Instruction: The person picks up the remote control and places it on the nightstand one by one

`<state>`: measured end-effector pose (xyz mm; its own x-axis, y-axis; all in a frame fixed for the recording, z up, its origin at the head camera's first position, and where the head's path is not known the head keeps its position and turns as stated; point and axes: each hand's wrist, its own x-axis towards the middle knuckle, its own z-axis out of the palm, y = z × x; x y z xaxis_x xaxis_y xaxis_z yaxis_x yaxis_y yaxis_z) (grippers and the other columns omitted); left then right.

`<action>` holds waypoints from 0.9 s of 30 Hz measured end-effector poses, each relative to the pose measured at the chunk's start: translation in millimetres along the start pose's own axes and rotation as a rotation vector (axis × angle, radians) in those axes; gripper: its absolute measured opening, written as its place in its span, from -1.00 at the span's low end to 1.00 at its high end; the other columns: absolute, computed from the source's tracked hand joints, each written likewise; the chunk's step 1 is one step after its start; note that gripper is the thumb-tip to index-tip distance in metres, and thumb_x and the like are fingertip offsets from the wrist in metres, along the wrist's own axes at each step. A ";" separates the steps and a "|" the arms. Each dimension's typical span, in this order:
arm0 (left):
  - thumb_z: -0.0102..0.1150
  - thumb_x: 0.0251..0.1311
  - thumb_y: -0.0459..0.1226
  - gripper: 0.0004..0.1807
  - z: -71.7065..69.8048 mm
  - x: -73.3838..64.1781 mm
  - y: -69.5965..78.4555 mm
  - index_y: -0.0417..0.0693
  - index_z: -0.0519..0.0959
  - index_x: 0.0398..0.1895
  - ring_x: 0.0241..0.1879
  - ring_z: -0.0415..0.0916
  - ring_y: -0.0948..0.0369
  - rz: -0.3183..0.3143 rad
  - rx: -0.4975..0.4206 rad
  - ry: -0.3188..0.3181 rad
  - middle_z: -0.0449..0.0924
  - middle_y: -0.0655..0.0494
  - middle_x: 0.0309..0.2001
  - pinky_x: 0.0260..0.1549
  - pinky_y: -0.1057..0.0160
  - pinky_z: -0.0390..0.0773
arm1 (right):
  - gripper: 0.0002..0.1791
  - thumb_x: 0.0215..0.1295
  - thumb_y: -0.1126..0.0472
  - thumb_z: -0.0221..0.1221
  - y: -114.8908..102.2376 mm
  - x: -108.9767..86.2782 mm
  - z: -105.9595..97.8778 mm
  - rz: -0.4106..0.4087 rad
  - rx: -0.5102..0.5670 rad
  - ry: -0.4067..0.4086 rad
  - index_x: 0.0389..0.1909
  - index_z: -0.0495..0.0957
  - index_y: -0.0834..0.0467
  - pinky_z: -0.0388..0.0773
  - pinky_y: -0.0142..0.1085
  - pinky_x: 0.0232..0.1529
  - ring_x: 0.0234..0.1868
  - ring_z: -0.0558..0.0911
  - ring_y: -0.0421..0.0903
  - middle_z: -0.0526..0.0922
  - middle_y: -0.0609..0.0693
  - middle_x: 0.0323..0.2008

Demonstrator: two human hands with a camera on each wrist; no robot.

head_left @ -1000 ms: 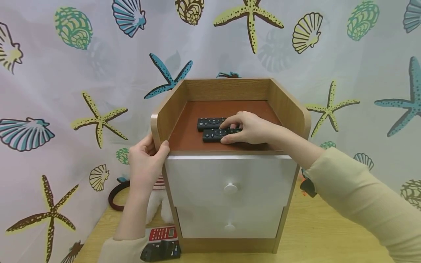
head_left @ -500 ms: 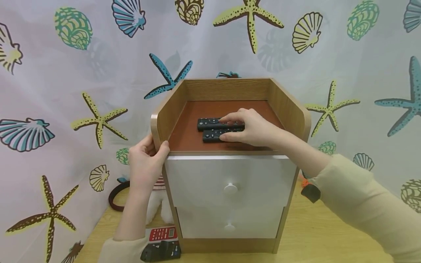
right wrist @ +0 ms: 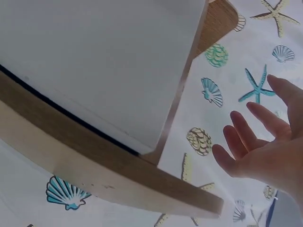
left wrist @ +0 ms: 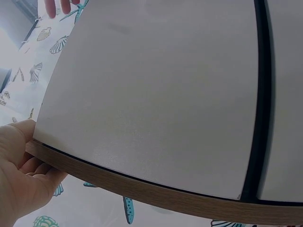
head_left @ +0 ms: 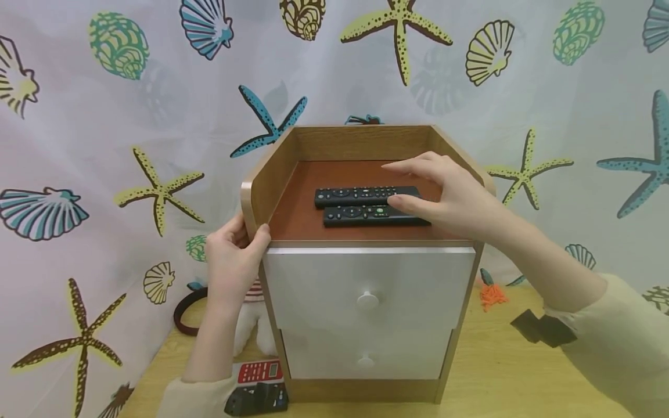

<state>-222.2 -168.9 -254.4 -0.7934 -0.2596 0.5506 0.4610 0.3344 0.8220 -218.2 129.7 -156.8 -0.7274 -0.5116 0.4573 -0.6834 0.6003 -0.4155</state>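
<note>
Two black remote controls lie side by side across the brown top of a small wooden cabinet (head_left: 282, 223) in the head view. The far remote (head_left: 340, 196) and the near remote (head_left: 360, 215) both point left and right. Just above their right ends hovers my right hand (head_left: 455, 197), fingers extended and thumb apart, with nothing in it. In the right wrist view, the right hand (right wrist: 270, 142) has its fingers spread. My left hand (head_left: 232, 258) grips the cabinet's front left edge, thumb in front and fingers behind the side panel. The left wrist view shows the same left hand (left wrist: 23, 175).
Raised side panels (head_left: 460, 159) border the cabinet top. Below are two white drawers with round knobs (head_left: 367, 299). On the floor at left lie a red calculator (head_left: 259, 371), another black remote (head_left: 277, 397) and a dark ring (head_left: 183, 316); an orange item (head_left: 492, 296) lies at right.
My right hand has come off the near remote, rising and moving right while its fingers opened out. Both remotes now show more fully. My left hand keeps its grip in place.
</note>
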 end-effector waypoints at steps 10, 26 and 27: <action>0.13 0.18 -0.35 -0.58 -0.6 1.0 -2.0 -0.13 0.52 0.14 -0.21 0.60 0.40 -0.002 -0.002 -0.007 0.62 -0.08 0.00 -0.23 0.57 0.54 | -0.49 0.18 0.41 0.17 15.2 -46.2 -3.0 -0.068 0.078 0.502 0.20 0.44 0.15 0.34 -0.33 0.19 0.10 0.44 -0.20 0.53 -0.15 0.06; 0.12 0.16 -0.39 -0.60 0.9 0.2 -0.6 -0.20 0.52 0.12 -0.25 0.58 0.47 0.004 -0.005 0.005 0.63 -0.12 -0.03 -0.27 0.57 0.55 | -0.21 0.18 0.31 0.20 61.4 -71.8 20.2 0.197 0.122 0.610 0.41 0.07 0.06 0.33 -0.28 0.25 0.17 0.37 -0.10 0.38 0.10 0.19; 0.12 0.17 -0.38 -0.59 0.9 0.1 -0.7 -0.19 0.52 0.12 -0.25 0.59 0.46 0.002 -0.002 0.005 0.63 -0.12 -0.02 -0.27 0.57 0.55 | -0.20 0.20 0.29 0.20 64.2 -72.3 22.7 0.214 0.121 0.580 0.42 0.04 0.07 0.32 -0.18 0.27 0.20 0.35 -0.02 0.35 0.17 0.22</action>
<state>-223.0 -168.4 -255.1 -0.7905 -0.2631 0.5531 0.4636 0.3330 0.8211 -210.9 191.3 -234.4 -0.7203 0.0494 0.6919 -0.5531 0.5610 -0.6159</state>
